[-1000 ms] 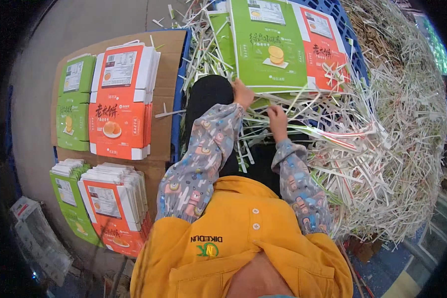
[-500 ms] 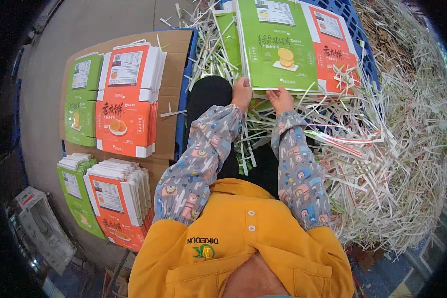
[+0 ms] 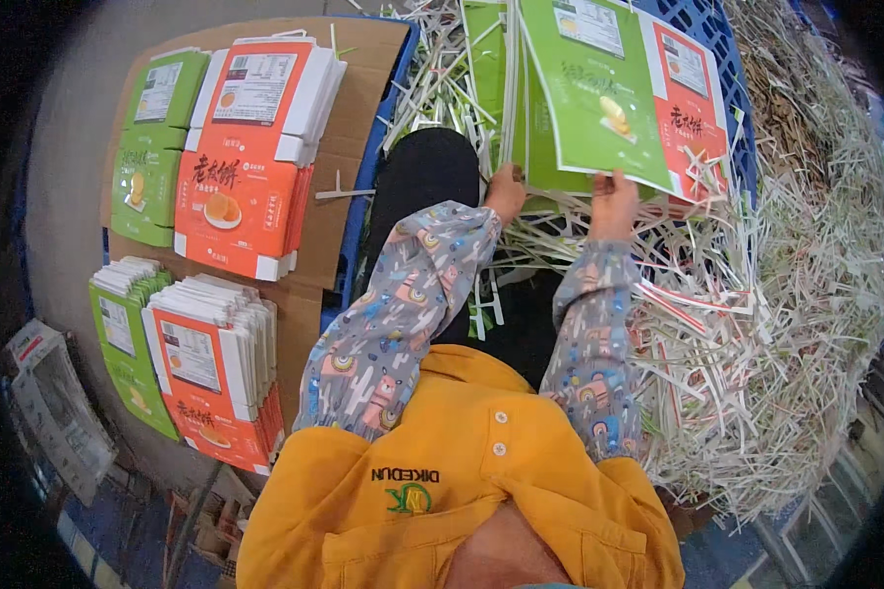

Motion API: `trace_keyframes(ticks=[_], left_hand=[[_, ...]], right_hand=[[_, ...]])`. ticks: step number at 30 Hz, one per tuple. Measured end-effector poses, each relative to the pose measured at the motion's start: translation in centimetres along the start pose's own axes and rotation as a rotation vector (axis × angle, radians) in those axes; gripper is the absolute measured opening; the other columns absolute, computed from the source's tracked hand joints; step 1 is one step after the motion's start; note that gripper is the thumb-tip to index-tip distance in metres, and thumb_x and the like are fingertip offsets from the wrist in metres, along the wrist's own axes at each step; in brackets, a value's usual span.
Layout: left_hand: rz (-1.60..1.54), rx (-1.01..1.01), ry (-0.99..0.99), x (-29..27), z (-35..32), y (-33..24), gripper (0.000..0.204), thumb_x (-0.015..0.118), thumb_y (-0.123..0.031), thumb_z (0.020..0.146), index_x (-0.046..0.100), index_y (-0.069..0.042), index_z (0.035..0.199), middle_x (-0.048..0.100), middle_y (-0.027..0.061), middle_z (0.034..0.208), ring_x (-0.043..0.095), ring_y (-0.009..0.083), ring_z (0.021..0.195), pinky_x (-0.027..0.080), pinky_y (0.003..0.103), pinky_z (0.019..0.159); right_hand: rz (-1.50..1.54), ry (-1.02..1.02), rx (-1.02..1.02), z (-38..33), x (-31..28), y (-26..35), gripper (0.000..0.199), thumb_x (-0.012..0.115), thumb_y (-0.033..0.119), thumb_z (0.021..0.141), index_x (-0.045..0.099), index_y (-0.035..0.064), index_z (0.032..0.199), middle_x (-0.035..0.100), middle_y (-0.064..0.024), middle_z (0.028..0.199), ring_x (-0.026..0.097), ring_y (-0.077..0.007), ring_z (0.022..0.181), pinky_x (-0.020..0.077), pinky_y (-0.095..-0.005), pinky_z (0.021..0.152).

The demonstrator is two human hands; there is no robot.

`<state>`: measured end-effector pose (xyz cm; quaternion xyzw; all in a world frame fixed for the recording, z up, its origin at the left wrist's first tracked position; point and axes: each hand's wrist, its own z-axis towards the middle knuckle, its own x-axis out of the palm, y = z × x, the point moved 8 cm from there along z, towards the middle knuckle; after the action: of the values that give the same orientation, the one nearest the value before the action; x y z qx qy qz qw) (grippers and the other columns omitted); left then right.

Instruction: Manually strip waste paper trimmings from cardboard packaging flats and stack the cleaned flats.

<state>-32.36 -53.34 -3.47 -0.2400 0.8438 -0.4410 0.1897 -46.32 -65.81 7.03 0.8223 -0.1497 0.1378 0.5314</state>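
A stack of printed cardboard sheets in green and red-orange lies at the top of the view. Its uppermost printed cardboard sheet (image 3: 599, 108) is lifted and bowed, its lower edge tilted off the layers below. My left hand (image 3: 506, 192) is closed at the lower left corner, where several green sheet edges (image 3: 517, 108) stand fanned apart. Pinched between the fingers of my right hand (image 3: 614, 204) is the lower edge of the top sheet. The red-orange part (image 3: 686, 98) of the stack shows on the right, with paper scraps on its lower end.
To the left, piles of flat green cartons (image 3: 147, 187) and red-orange cartons (image 3: 231, 196) rest on brown cardboard (image 3: 304, 265). More carton piles (image 3: 211, 373) stand nearer me. A large heap of shredded paper trimmings (image 3: 756, 344) fills the right. A blue plastic pallet (image 3: 732, 59) shows beneath the sheets.
The top green sheet has risen and bowed away from the layers below, and gaps have opened along its left edge. My right hand has moved right with its lower edge. The view has shifted slightly.
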Motion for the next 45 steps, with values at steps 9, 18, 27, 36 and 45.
trace_keyframes(ticks=[9,18,27,36,45], left_hand=[[0.009,0.05,-0.039,1.7,0.5,0.3,0.029,0.041,0.0,0.069,0.053,0.005,0.095,0.057,0.0149,0.091,0.054,0.0224,0.083,0.043,0.029,0.072],[-0.393,-0.134,0.041,1.5,-0.3,-0.1,0.022,0.044,-0.006,0.073,0.052,-0.001,0.093,0.056,0.0068,0.083,0.052,0.0143,0.071,0.042,0.025,0.062],[-0.64,-0.149,0.244,1.3,-2.2,-3.6,0.015,0.042,-0.009,0.078,0.052,-0.005,0.088,0.055,0.0018,0.079,0.051,0.0097,0.067,0.04,0.024,0.055],[-0.264,-0.018,-0.099,0.7,0.6,1.1,0.028,0.043,-0.008,0.071,0.051,0.001,0.096,0.057,0.0151,0.083,0.054,0.0276,0.079,0.041,0.034,0.073],[-0.605,-0.112,0.227,2.8,-1.5,-3.1,0.021,0.045,-0.006,0.074,0.056,-0.002,0.091,0.054,0.0012,0.067,0.048,0.0077,0.056,0.036,0.019,0.048]], right_hand=[[-0.155,-0.098,0.167,2.9,-7.5,-5.4,0.009,0.047,0.003,0.08,0.045,0.0018,0.089,0.053,-0.0077,0.082,0.053,-0.0182,0.065,0.0507,-0.0293,0.055],[-0.267,-0.111,0.274,3.1,-7.3,-7.3,0.013,0.047,0.015,0.083,0.048,0.0046,0.091,0.051,-0.0098,0.081,0.052,-0.0177,0.069,0.0472,-0.0295,0.06],[-0.26,-0.36,0.466,1.6,-8.0,-7.6,0.015,0.054,0.022,0.08,0.049,0.0075,0.083,0.049,-0.0029,0.069,0.045,-0.011,0.055,0.0395,-0.0247,0.043],[-0.193,-0.235,0.297,2.5,-6.6,-7.1,0.012,0.049,0.02,0.084,0.051,0.0094,0.089,0.049,-0.0012,0.069,0.045,-0.0111,0.057,0.0402,-0.0231,0.047],[-0.177,-0.266,0.354,2.7,-7.6,-7.0,0.016,0.05,0.02,0.083,0.05,0.0072,0.093,0.051,-0.0039,0.075,0.048,-0.0141,0.062,0.0432,-0.0241,0.052]])
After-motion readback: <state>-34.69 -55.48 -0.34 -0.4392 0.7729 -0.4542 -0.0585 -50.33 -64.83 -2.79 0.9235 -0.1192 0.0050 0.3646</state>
